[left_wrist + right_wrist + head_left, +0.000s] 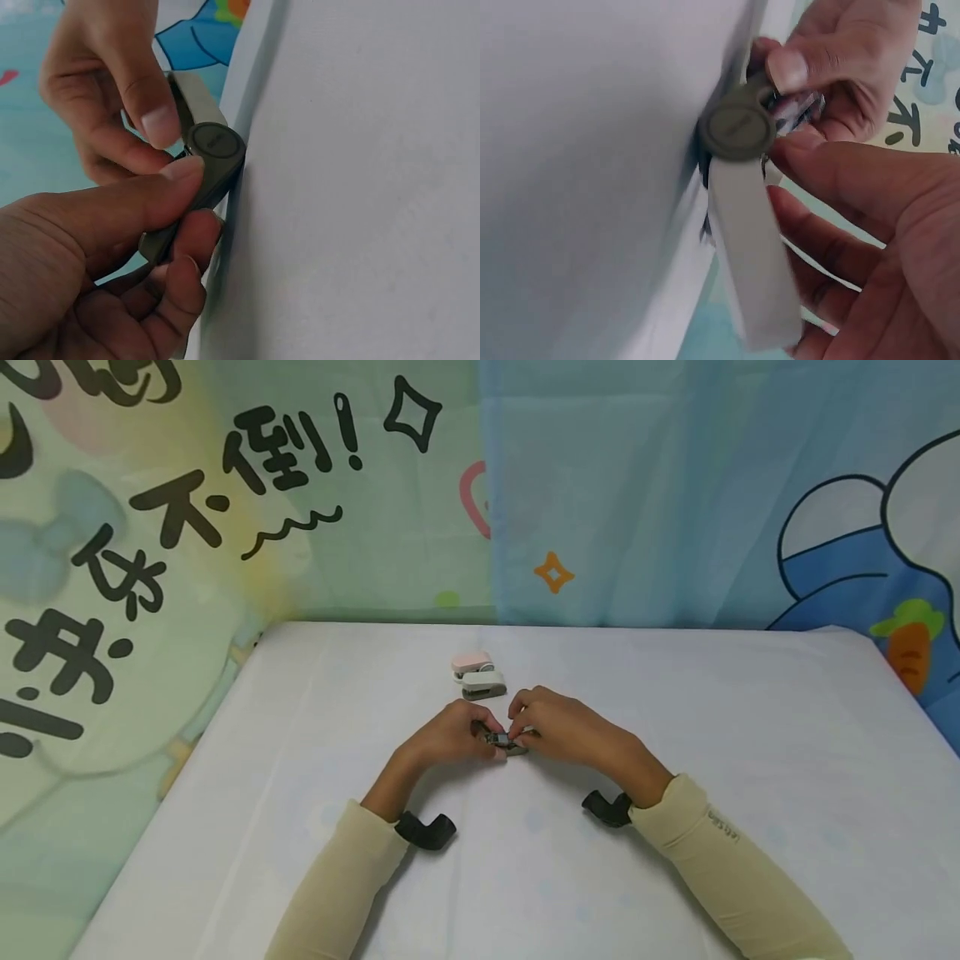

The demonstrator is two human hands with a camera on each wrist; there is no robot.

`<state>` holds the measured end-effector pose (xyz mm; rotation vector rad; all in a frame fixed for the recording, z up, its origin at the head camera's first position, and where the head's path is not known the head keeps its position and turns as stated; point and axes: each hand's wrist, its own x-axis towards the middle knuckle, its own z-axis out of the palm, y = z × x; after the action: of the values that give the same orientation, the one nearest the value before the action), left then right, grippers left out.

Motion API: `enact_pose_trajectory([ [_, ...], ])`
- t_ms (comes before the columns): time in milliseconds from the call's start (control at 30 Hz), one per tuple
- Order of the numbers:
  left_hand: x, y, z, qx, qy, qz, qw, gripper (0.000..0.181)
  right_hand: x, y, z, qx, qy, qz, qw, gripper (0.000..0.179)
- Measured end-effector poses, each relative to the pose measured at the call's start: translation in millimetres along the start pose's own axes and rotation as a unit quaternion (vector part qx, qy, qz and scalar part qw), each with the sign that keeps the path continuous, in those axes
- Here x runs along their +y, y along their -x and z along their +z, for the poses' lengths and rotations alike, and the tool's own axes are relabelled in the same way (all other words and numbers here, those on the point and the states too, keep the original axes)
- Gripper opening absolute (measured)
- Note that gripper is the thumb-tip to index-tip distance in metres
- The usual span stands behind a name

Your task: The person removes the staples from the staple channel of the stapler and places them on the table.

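Note:
A small stapler (515, 749) with a grey-green body and a white arm is swung open between the two hands. In the left wrist view, my left hand (97, 255) grips the grey-green part of the stapler (217, 142), thumb on one side and curled fingers on the other. My right hand (558, 724) has its thumb and forefinger at the inner side, near the round hinge. The right wrist view shows the white arm of the stapler (754, 255) pointing toward that wrist. What lies between the right fingertips is hidden.
Behind the hands, a pink stapler (470, 662) and a white stapler (484, 681) with a grey base lie side by side on the white-covered table (360, 677). Printed curtains (615, 485) hang at the back and the left. Black wrist mounts (426, 832) sit by both sleeves.

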<state>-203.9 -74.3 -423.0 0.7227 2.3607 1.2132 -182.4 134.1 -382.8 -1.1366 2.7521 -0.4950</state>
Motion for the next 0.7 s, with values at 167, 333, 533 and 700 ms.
enact_pose_trajectory([
  [167,2.9,0.5,0.4,0.006,0.0,-0.001,1.0,0.021,3,-2.9,7,0.011,-0.027,0.0,0.9996,0.005],
  [333,4.9,0.6,0.6,0.008,0.0,0.009,0.9999,0.02,5,-5.9,10,0.019,-0.096,0.008,0.9951,0.007],
  [533,6.0,0.7,0.3,0.008,-0.003,0.015,0.9999,0.019,8,-8.7,13,0.017,-0.154,0.018,0.9878,0.009],
  [700,6.9,0.2,0.6,0.011,-0.01,0.014,0.9998,0.019,9,-9.4,15,0.024,-0.172,0.035,0.9841,0.011],
])
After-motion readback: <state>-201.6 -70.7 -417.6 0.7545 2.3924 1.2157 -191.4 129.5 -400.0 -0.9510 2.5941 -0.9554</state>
